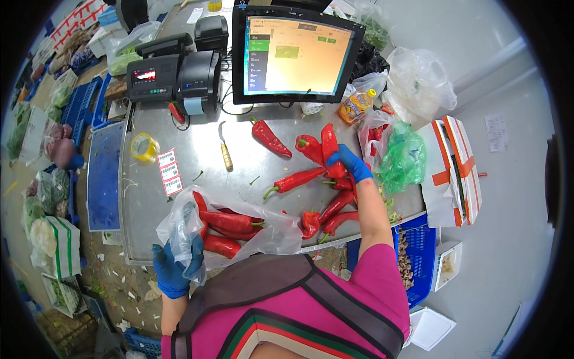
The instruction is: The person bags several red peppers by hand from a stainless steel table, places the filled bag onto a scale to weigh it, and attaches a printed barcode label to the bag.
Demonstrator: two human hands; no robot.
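While my left hand (172,269) grips: plastic bag (276,233).
Right hand (351,166): fingers closed on red pepper (329,140), long axis pointing away; bag leftward, nearer me.

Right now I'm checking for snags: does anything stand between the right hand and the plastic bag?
Yes, low down: a long red pepper lies between the right hand and the plastic bag. It looks low enough to pass over.

**Magenta top (385,278) beneath a grey-brown apron (251,278)**

The person wears short sleeves (378,263), black trim (311,276) edging the apron, and a neckline (256,320) striped green, red and cream. Blue gloves (172,286) cover both hands (353,163).
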